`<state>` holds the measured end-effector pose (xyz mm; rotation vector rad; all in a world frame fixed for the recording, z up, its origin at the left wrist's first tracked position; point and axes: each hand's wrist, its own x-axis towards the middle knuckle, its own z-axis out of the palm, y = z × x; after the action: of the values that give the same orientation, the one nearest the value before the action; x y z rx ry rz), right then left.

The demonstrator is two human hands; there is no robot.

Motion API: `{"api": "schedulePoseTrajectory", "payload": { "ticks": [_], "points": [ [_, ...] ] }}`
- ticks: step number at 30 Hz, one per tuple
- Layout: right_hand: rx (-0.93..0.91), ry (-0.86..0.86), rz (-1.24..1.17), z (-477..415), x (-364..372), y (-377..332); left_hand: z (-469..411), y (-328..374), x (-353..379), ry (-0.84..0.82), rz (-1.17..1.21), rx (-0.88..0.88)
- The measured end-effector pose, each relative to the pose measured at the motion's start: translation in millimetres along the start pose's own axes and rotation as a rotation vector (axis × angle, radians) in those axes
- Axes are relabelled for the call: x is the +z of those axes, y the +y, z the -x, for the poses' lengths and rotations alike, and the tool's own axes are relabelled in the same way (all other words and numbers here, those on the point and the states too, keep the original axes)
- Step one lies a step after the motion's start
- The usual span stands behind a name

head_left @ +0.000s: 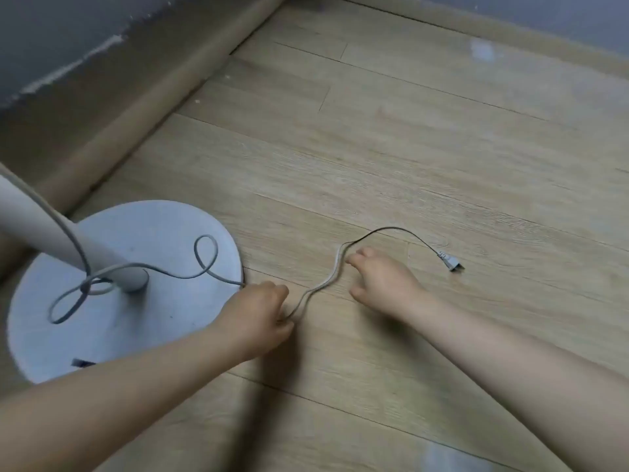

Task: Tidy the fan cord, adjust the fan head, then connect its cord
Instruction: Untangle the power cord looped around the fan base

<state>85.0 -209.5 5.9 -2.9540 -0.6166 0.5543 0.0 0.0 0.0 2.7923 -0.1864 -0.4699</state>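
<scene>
Cord (320, 287) first: where does it lie?

It comes down along the fan pole (44, 233) and loops twice over the round grey fan base (153, 321). It leaves the base at the right rim and snakes rightward across the wooden floor (408, 148).

And its end?

Its plug (451, 264) lies on the boards, right of both hands and apart from them. A thin dark arc of cord leads back from it.

What about the left hand (258, 318)?

It sits just beside the base's right rim, its fingers clenched round the cord. The cord comes out from under them and runs toward the other hand.

And the right hand (381, 284)?

It is further along the cord, palm down. The fingertips are bent and sit right against the cord where it kinks, and the thumb is spread away from them. The frame is soft there, so I cannot tell whether it is pinching the cord or only touching it.

Anything else around?

A wood-coloured skirting (170, 90) runs along the floor behind the base, with a grey wall (51, 28) above it.
</scene>
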Motion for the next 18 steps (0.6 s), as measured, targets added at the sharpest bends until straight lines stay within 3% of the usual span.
{"api": "schedulePoseTrajectory", "payload": {
  "ticks": [4,8,15,18],
  "points": [
    [0.056,-0.047,0.015,-7,-1,8,4,-10,1,0.014,0.026,-0.024],
    [-0.043,-0.133,0.066,-21,1,16,3,-12,9,-0.027,0.014,0.028],
    [-0.132,-0.139,0.210,-28,6,8,10,-20,19,-0.226,-0.017,0.051],
    [-0.137,-0.118,0.167,-22,10,3,17,-31,21,-0.272,-0.071,0.064]
  ]
}}
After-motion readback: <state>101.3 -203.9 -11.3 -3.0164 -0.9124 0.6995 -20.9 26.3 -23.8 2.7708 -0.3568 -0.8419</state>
